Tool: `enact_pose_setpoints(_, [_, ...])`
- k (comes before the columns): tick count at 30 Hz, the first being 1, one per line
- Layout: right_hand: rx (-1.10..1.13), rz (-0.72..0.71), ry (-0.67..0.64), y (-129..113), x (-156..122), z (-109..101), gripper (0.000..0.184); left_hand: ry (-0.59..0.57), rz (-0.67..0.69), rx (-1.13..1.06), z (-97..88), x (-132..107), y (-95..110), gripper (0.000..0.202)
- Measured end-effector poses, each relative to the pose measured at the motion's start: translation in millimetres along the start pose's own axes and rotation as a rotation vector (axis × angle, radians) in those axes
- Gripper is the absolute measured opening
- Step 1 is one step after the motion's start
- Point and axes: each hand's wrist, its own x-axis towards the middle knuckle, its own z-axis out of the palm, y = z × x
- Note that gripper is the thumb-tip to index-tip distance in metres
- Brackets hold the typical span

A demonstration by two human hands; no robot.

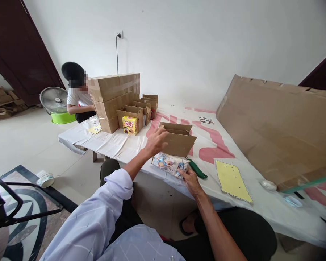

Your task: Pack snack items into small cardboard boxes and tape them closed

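Observation:
In front of me on the table stands an open cardboard box with its flaps up. My left hand is at the box's left side, fingers stretched out over the flap; whether they touch the cardboard I cannot tell. At the table's front edge, my right hand pinches the right end of a white pouch printed with colourful cartoon figures. The pouch lies close against the near side of the box. Just right of it rests a dark green object, partly hidden by the pouch and box.
Stacked sealed cartons and a row of open boxes stand to the left, beside a yellow snack box. A yellow wavy-edged sheet lies at right, before a large cardboard panel. Another person sits beyond the cartons.

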Motion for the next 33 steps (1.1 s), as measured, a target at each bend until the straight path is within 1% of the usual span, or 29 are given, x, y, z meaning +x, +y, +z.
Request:
enact_pose_setpoints(1, [-0.010,0.002,0.000,1,0,0,0.049,-0.049,0.044,0.060,6.1,13,9,0.058])
enact_pose_setpoints(2, [-0.024,0.006,0.004,2,0,0,0.049,-0.102,0.060,0.112,13.2,24,17,0.060])
enact_pose_setpoints(4, [-0.051,0.010,0.018,4,-1,-1,0.050,-0.193,0.020,0.168,28.9,42,27,0.060])
enact_pose_setpoints(5, [-0.062,0.008,0.022,4,-1,-1,0.050,-0.215,-0.014,0.164,36.4,48,29,0.058])
enact_pose_setpoints(7, [-0.076,-0.004,0.025,4,-1,-3,0.049,-0.215,-0.066,0.126,48.3,56,28,0.047])
enact_pose_setpoints(9, [-0.073,-0.011,0.022,4,-2,-4,0.048,-0.189,-0.078,0.099,54.3,58,24,0.032])
enact_pose_setpoints(12, [-0.033,-0.012,0.027,4,-1,-4,0.049,-0.196,-0.081,0.109,50.0,54,13,0.020])
enact_pose_setpoints(14, [-0.008,-0.014,0.030,4,-1,-3,0.051,-0.222,-0.097,0.129,38.2,48,2,0.018])
enact_pose_setpoints(16, [-0.005,-0.018,0.030,4,-2,-3,0.052,-0.247,-0.120,0.161,19.2,42,-14,0.019])
enact_pose_setpoints(18, [-0.017,-0.021,0.029,3,-2,-2,0.050,-0.262,-0.146,0.199,-5.5,34,-35,0.020])
enact_pose_setpoints(23, [-0.026,-0.023,0.059,0,-3,0,0.049,-0.297,-0.243,0.331,-74.6,7,-94,0.020])
enact_pose_setpoints(26, [-0.027,-0.034,0.063,-3,-3,2,0.048,-0.283,-0.307,0.404,-107.0,-11,-122,0.017])
enact_pose_setpoints(29, [-0.040,-0.027,0.061,-5,-3,3,0.047,-0.265,-0.355,0.452,-128.6,-25,-145,0.016])
enact_pose_setpoints(33, [-0.056,-0.003,0.103,-5,-1,4,0.048,-0.227,-0.395,0.485,-145.2,-37,-168,0.016])
